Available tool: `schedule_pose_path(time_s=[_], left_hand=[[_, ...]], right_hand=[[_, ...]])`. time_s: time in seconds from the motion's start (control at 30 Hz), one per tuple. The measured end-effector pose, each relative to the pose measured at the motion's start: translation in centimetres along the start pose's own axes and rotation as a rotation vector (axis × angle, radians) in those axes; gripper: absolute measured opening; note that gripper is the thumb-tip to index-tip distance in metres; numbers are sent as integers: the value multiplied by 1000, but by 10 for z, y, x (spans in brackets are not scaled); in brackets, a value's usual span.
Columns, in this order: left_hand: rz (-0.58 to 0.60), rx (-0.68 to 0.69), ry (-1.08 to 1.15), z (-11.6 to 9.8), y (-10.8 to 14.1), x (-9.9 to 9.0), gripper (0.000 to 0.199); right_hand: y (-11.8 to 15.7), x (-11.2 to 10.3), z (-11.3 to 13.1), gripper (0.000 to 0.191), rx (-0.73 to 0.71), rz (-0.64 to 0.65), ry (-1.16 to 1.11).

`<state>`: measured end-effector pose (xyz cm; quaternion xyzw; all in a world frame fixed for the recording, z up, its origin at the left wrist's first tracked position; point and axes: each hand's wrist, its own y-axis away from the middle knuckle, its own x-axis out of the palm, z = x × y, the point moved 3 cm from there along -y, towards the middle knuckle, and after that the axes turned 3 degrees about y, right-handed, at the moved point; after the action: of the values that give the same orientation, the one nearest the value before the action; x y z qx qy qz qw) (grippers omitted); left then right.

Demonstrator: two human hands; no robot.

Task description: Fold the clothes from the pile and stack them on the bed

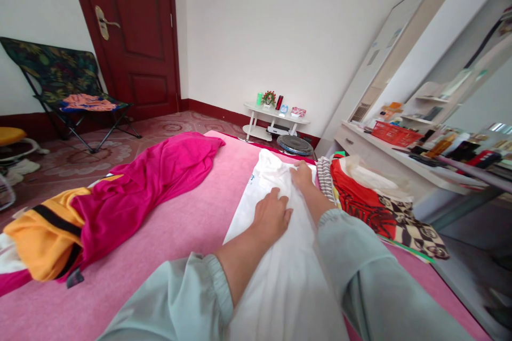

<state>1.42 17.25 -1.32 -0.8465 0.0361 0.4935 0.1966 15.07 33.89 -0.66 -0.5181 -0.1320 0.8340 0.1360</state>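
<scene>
A white T-shirt [276, 277] with small blue lettering near its upper left edge lies lengthwise on the pink bed cover [188, 208], narrowed as if folded. On its upper middle rests my left hand [273, 214], fingers apart and slightly bent, with nothing seen in them. Farther up, my right hand [303, 175] is at the shirt's right edge beside the bunched collar, its fingers bent onto the fabric and closed on it. The fingertips of that hand are partly hidden.
On the left lie a magenta garment [152, 176] and a yellow-and-black garment [48, 234]. Stacked clothes [360, 202] sit along the bed's right side. Beyond are a folding chair [76, 85], a low white stand [276, 112] and a dresser [368, 154] with a red basket [396, 133].
</scene>
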Motion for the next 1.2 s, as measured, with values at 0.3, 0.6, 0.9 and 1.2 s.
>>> schedule_pose_path(time_s=[0.3, 0.6, 0.9, 1.2], left_hand=[[-15, 4, -28, 0, -1, 1, 22], [-3, 9, 1, 0, -1, 2, 24], [-107, -57, -20, 3, -2, -4, 27], [-137, -85, -77, 8, -4, -3, 23]], right_hand=[[-2, 20, 59, 35, -280, -34, -99], [-9, 22, 42, 20, -108, 89, -70], [14, 12, 46, 51, -212, -11, -177], [33, 17, 28, 56, -276, 402, 174]])
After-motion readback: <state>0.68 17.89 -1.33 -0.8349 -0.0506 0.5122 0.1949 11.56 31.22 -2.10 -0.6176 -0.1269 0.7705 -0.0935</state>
